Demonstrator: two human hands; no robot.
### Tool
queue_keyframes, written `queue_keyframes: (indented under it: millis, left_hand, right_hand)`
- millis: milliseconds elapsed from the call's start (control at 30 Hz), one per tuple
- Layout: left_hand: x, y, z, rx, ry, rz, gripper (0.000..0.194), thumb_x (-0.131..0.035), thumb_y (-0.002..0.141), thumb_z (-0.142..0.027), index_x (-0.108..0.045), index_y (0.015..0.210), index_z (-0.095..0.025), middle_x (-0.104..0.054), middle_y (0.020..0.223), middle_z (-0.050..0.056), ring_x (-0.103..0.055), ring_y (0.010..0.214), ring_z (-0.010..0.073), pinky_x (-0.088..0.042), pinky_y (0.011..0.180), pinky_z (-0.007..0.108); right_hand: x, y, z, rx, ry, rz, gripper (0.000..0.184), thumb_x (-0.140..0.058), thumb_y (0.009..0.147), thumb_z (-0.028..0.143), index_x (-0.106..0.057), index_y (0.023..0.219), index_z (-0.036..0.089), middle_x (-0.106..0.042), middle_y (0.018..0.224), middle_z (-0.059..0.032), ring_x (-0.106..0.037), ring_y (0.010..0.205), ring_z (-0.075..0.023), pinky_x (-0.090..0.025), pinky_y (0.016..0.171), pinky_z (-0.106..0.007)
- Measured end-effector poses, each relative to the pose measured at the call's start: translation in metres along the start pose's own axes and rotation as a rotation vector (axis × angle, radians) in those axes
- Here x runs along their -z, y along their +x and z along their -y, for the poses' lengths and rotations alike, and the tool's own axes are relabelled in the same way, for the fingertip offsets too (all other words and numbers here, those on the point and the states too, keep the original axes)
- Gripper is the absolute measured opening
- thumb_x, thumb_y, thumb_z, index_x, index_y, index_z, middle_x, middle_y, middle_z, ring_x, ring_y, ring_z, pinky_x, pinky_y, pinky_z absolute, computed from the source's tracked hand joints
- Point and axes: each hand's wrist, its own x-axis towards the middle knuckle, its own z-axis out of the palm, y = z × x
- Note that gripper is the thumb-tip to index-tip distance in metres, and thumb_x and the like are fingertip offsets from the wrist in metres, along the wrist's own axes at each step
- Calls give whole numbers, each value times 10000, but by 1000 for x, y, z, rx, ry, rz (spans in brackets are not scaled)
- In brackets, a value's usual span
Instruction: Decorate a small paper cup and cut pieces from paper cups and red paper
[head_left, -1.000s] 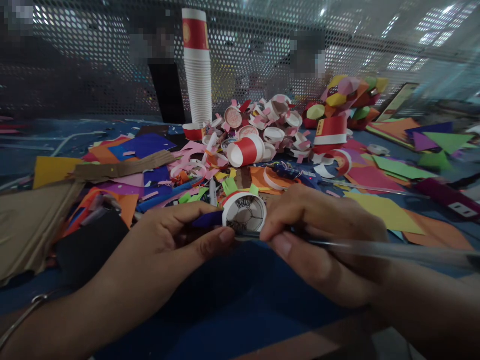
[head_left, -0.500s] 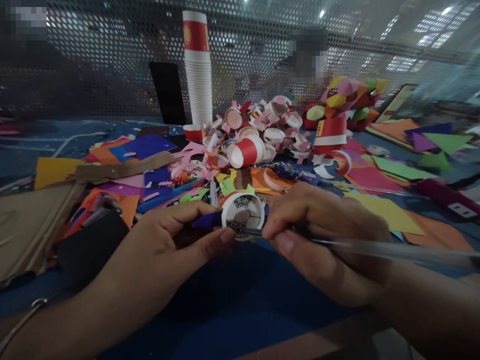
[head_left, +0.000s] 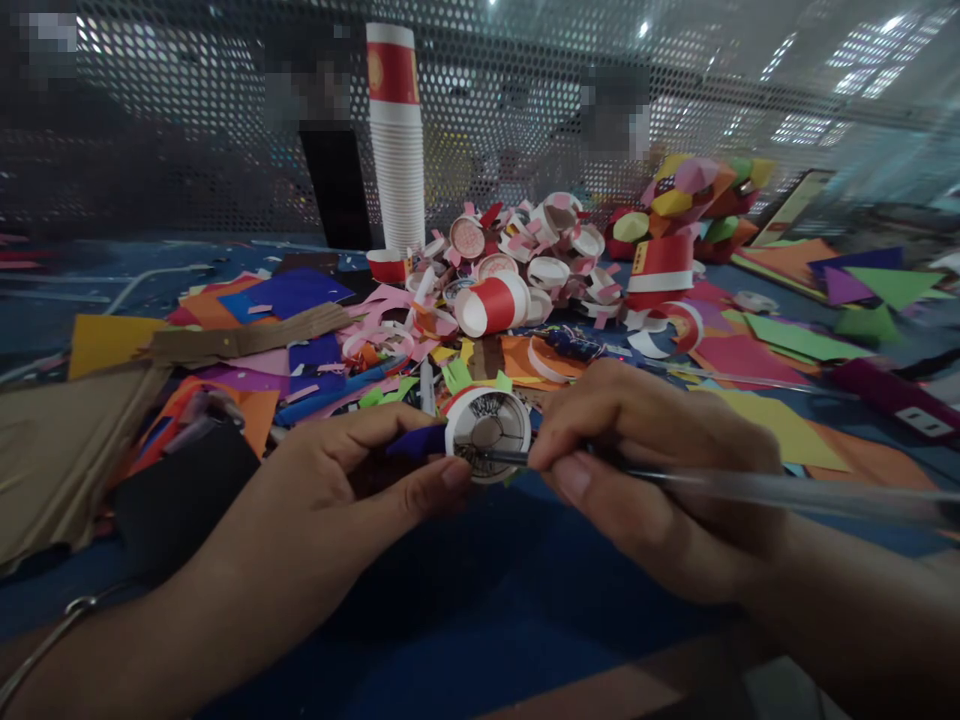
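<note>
Between finger and thumb, my left hand (head_left: 352,490) grips a cut-off paper cup bottom (head_left: 491,428) by its left edge. Its round white face is turned toward me and bears dark pen lines around a central circle. Green paper tabs (head_left: 461,375) stick up behind its rim, and a dark blue paper piece (head_left: 416,441) juts out at its left, by my fingers. Pinched in my right hand (head_left: 637,470) is a clear-barrelled pen (head_left: 780,492). Its dark tip meets the lower part of the white face. My left thumb covers the lower left rim.
Behind the hands lies a heap of cut cup bottoms (head_left: 551,270) with pink tabs. A tall stack of paper cups (head_left: 397,150) stands beside a dark phone-like slab (head_left: 335,188). Coloured paper sheets (head_left: 795,428), folded brown paper (head_left: 67,450) and a purple glue gun (head_left: 892,395) surround the work.
My right hand and the pen have shifted slightly, with the pen tip moving up from the lower rim onto the white face. The left hand keeps its hold almost unmoved.
</note>
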Motion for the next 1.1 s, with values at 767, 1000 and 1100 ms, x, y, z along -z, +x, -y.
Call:
queue_keyframes:
  millis: [767, 1000, 1100]
  left_hand:
    - [0, 2, 1, -69, 73, -35, 138, -813, 821, -367, -771, 880, -249, -800, 851, -26, -728, 793, 164, -583, 686, 200]
    - [3, 1, 5, -77, 75, -26, 129, -813, 834, -365, -762, 891, -262, -787, 831, -38, -740, 795, 159, -582, 715, 192]
    - [3, 0, 6, -89, 82, -13, 139, -789, 859, -390, -768, 900, -259, -789, 859, -27, -735, 817, 166, -585, 732, 208]
  right_hand:
    - [1, 2, -4, -10, 0, 0, 138, -538, 809, 74, -634, 794, 172, -657, 688, 10, -588, 570, -87, -467, 529, -216]
    - [1, 1, -6, 12, 9, 7, 133, -544, 803, 89, -625, 795, 194, -627, 640, 21, -578, 548, -106, -444, 492, -238]
    - [1, -1, -7, 3, -14, -35, 133, -548, 830, 89, -635, 819, 189, -635, 672, 13, -598, 590, -111, -455, 519, -241]
